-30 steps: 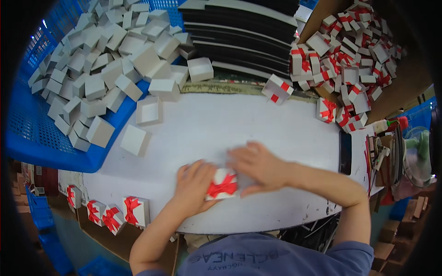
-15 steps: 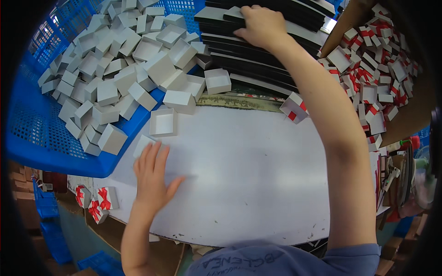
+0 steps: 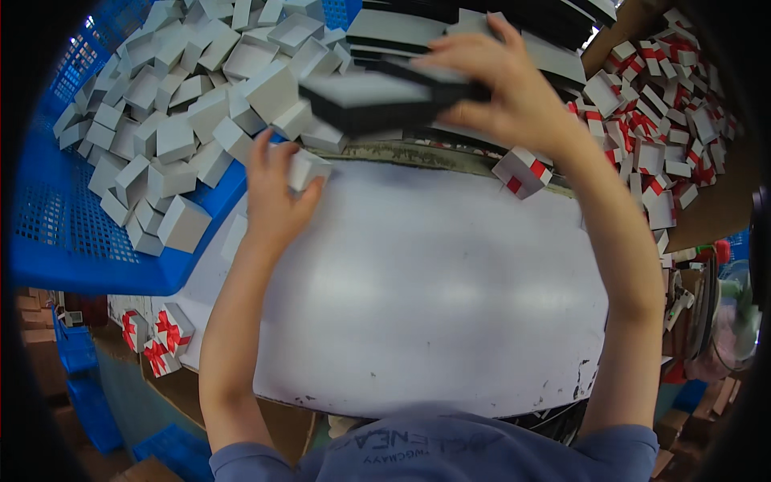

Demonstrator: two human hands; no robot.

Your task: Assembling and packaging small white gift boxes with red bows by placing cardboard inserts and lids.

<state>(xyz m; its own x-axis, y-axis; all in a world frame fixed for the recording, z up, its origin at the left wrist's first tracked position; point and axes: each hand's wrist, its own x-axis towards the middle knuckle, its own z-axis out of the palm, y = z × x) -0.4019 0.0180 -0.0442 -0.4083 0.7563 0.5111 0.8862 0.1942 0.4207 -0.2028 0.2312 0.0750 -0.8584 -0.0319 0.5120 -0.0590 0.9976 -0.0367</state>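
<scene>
My right hand (image 3: 510, 92) grips a black-sided strip with a pale top (image 3: 373, 92), blurred by motion, above the far edge of the work surface. Its exact kind cannot be made out; it resembles the black-and-white strips (image 3: 397, 32) piled behind it. Closer to the basket, my left hand (image 3: 277, 189) has its fingers and thumb around a small white box (image 3: 309, 169). Another white box piece (image 3: 235, 237) lies by my left wrist, partly hidden. A white box with red ribbon (image 3: 522, 173) rests at the far edge, below my right wrist.
A blue plastic basket (image 3: 96, 277) heaped with white box parts (image 3: 177, 138) fills the left. At right stands a carton (image 3: 719, 213) of ribboned box pieces (image 3: 642, 124). Several white boxes with red bows (image 3: 173, 329) sit at the white tabletop's (image 3: 434, 297) left edge.
My right hand has lifted a black-sided strip off the pile and brought it nearer. My left hand has moved away from me and right, closing on a white box.
</scene>
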